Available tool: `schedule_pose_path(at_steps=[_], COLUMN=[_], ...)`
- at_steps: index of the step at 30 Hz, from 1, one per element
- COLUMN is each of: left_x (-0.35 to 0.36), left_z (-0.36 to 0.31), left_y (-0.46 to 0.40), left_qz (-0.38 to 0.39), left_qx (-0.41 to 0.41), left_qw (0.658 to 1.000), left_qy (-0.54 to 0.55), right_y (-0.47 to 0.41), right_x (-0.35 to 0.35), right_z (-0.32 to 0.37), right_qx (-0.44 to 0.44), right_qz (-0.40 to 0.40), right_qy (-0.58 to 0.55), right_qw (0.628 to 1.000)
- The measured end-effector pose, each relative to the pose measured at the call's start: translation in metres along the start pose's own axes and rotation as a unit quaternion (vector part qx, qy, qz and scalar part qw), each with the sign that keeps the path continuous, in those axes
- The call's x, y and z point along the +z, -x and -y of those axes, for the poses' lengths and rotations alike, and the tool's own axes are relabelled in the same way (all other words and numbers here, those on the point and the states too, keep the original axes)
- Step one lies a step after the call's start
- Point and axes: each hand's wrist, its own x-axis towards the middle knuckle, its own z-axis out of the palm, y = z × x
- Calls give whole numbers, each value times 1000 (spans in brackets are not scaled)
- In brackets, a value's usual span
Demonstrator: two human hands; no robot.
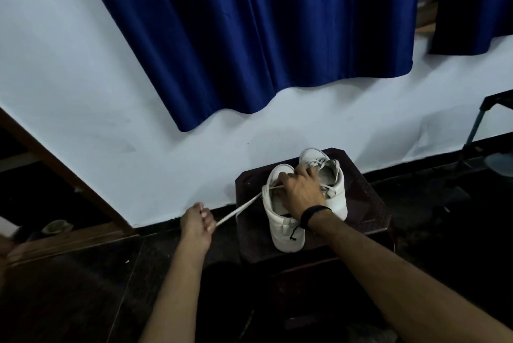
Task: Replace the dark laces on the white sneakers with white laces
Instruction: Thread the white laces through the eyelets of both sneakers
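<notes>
Standing on a small dark desk (369,203) by a white wall (83,70) under a blue curtain (249,37), 2 white sneakers (280,220) sit side by side. The right hand (301,191) has its grip curled over the near shoe's opening. The left hand (198,222) pinches 1 white lace (240,210), stretched taut leftward from that shoe, clear of the desk, above the dark floor (83,301).

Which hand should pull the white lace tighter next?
The left hand, probably. It already pinches the white lace, stretched out from the near sneaker. The right hand rests on that sneaker, steadying it on the stool.
</notes>
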Motion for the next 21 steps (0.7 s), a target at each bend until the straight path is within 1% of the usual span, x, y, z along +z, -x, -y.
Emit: schedule_pose_path(at_steps=[1,2,3,4,5,6,7,8,9,11,12,13,15,18,20,21], left_x=[-5,-6,-6,-4,1,7,14,22,31,48,54,56,54,39,23,14], left_z=[3,7,16,23,29,34,36,37,37,38,38,39,39,27,15,11], left_y=[4,8,9,12,14,15,15,16,19,27,32,32,33,26,20,17], left_qz=[-5,5,30,69,105,124,124,123,131,161,159,141,77,-18,-89,-126], left_qx=[26,54,83,104,115,126,147,168,168,126,123,135,160,152,137,134], left_qw=[993,969,936,904,878,853,831,821,837,894,909,920,940,969,979,977], left_qy=[-116,-240,-340,-409,-452,-492,-521,-531,-504,-399,-365,-341,-290,-192,-124,-106], right_y=[0,0,0,0,1,1,1,1,0,0,0,0,-2,-6,-8,-8], right_x=[0,0,0,-1,-1,-3,-3,-4,-4,-4,-6,-7,-8,-16,-20,-23], right_z=[3,6,8,10,11,11,10,10,10,10,10,9,7,3,0,0], right_qx=[-3,-5,-7,-11,-16,-20,-23,-24,-26,-26,-27,-28,-37,-33,-18,-11], right_qz=[2,10,22,34,45,53,57,59,61,56,54,58,74,84,85,85], right_qy=[2,3,3,7,9,10,8,7,7,12,13,14,17,31,41,45], right_qw=[1000,1000,1000,999,999,998,998,998,998,998,998,998,996,995,995,995])
